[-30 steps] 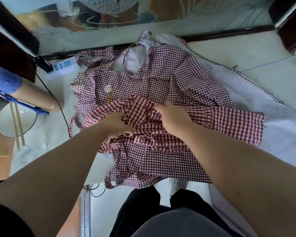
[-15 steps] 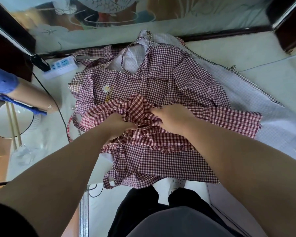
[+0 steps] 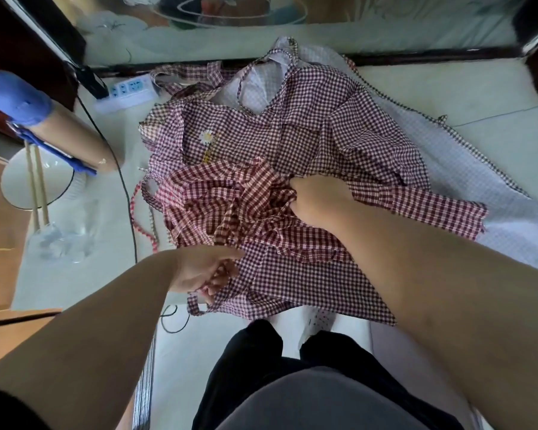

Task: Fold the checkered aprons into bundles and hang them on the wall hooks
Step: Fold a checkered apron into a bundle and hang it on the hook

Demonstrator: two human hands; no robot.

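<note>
The right hand clutches the bunched red-checkered cloth apron; the left hand pinches its strap near the tabletop's front edge. I'd keep that taut.

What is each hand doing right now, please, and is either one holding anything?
Left hand: closed, gripping the apron strap.
Right hand: closed, gripping the bunched red checkered apron.

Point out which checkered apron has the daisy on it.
The maroon fine-check apron spread in the middle: a white daisy sits on it. The red bolder-check apron gripped by the right hand and the pale apron underneath show none.
</note>
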